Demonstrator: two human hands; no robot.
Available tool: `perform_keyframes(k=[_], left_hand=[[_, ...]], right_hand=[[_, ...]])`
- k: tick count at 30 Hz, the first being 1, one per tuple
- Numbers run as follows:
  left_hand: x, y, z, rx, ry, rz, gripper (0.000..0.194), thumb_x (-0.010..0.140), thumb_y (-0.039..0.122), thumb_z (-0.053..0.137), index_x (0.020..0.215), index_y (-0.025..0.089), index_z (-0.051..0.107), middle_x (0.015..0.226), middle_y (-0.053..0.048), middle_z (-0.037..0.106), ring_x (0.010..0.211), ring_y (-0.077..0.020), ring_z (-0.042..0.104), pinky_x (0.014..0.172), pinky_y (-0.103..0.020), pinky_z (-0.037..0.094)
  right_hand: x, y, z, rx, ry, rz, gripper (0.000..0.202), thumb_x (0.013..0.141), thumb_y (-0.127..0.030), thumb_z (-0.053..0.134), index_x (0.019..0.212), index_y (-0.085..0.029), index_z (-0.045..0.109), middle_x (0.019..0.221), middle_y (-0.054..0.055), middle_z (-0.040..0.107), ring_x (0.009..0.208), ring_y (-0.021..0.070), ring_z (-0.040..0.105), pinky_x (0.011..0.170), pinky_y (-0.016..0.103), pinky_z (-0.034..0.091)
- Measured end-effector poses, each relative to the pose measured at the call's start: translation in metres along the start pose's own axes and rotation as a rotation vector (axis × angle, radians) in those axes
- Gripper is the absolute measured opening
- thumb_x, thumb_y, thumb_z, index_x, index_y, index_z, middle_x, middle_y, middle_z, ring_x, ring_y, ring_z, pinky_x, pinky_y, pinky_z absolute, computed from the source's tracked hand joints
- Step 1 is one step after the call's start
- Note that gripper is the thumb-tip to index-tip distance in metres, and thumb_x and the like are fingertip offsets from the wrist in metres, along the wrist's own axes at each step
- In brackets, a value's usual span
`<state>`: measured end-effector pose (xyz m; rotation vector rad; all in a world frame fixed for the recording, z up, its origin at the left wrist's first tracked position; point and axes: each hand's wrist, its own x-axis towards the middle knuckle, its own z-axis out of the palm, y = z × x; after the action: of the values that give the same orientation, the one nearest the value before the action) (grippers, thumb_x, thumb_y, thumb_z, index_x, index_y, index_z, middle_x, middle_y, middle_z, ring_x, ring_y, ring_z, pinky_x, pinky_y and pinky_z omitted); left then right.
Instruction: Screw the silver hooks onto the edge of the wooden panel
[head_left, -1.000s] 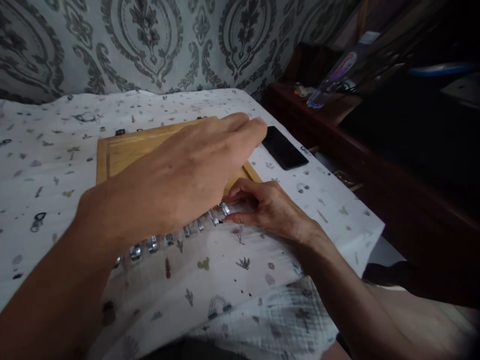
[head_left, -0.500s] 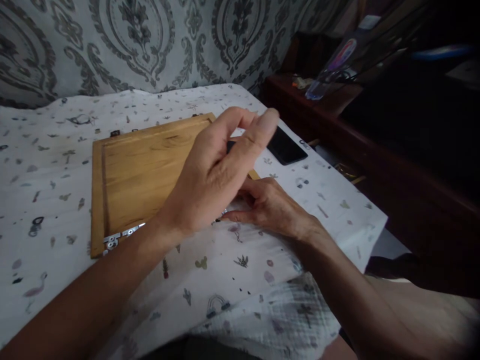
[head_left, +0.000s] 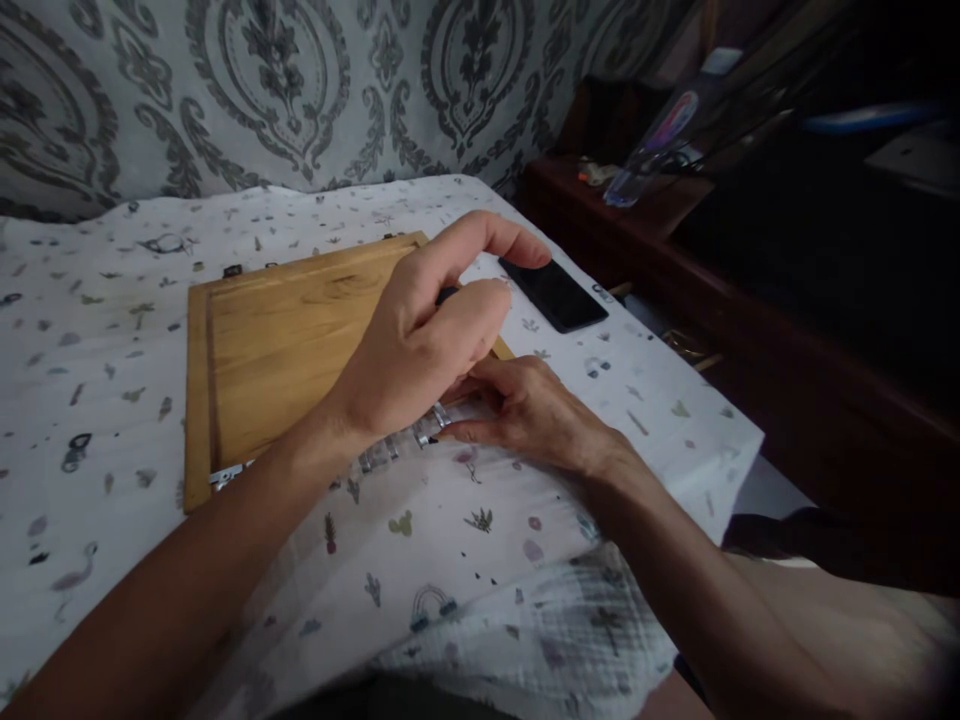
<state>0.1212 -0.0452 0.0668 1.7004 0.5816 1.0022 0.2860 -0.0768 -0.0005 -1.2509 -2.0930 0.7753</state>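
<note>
A wooden panel with a raised frame point(head_left: 300, 350) lies flat on the patterned cloth. Shiny metal fittings point(head_left: 229, 474) run along its near edge, partly covered by my left forearm. My left hand point(head_left: 435, 330) is over the panel's right part, thumb bent and index finger arched. A small dark patch shows between thumb and index finger; what that hand holds is hidden. My right hand point(head_left: 517, 410) is low at the panel's near right corner. Its thumb and fingers pinch the end of a shiny strip point(head_left: 394, 445), which lies along that edge.
Beyond my hands a black phone point(head_left: 562, 298) lies on the white printed cloth point(head_left: 660, 420). A dark red wooden ledge on the right bears a plastic bottle point(head_left: 660, 140). Patterned wallpaper point(head_left: 270, 90) rises behind the cloth.
My left thumb has bent and drawn back, while the index finger now reaches out above it. More of the shiny strip shows near my right fingers. My right hand has hardly moved.
</note>
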Motion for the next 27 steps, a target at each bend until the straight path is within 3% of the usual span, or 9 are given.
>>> perform_keyframes(k=[8, 13, 22, 27], left_hand=[[-0.0014, 0.0012, -0.0031, 0.067, -0.121, -0.041, 0.032, 0.083, 0.017, 0.045, 0.106, 0.023, 0.066, 0.053, 0.007, 0.037, 0.044, -0.0095, 0.039, 0.047, -0.025, 0.038], [0.0000, 0.0001, -0.0051, -0.025, -0.133, -0.049, 0.032, 0.081, 0.012, 0.043, 0.103, 0.022, 0.065, 0.050, 0.008, 0.031, 0.042, -0.0102, 0.029, 0.043, -0.026, 0.030], [-0.0045, 0.0030, -0.0044, -0.090, -0.187, -0.026, 0.025, 0.085, 0.011, 0.048, 0.102, 0.018, 0.065, 0.050, 0.007, 0.036, 0.044, -0.0101, 0.034, 0.046, -0.025, 0.031], [-0.0023, 0.0000, -0.0057, -0.186, -0.056, 0.016, 0.025, 0.086, 0.008, 0.044, 0.097, 0.018, 0.065, 0.047, 0.008, 0.031, 0.041, -0.0098, 0.025, 0.043, -0.026, 0.020]], right_hand=[[0.0008, -0.0009, 0.0025, -0.052, 0.036, -0.019, 0.027, 0.078, -0.036, 0.082, 0.094, -0.018, 0.069, 0.087, 0.003, 0.079, 0.077, 0.0178, 0.072, 0.071, 0.028, 0.053], [0.0002, -0.0004, 0.0018, -0.043, 0.018, -0.008, 0.028, 0.079, -0.034, 0.083, 0.096, -0.017, 0.069, 0.088, 0.002, 0.079, 0.079, 0.0174, 0.074, 0.073, 0.028, 0.053], [-0.0001, 0.0001, 0.0038, -0.067, 0.045, -0.027, 0.027, 0.081, -0.035, 0.081, 0.099, -0.019, 0.069, 0.089, 0.003, 0.079, 0.080, 0.0187, 0.073, 0.073, 0.029, 0.054], [0.0000, -0.0011, 0.0021, -0.018, 0.017, -0.010, 0.028, 0.079, -0.033, 0.083, 0.096, -0.019, 0.067, 0.090, 0.002, 0.079, 0.081, 0.0176, 0.075, 0.075, 0.028, 0.055]])
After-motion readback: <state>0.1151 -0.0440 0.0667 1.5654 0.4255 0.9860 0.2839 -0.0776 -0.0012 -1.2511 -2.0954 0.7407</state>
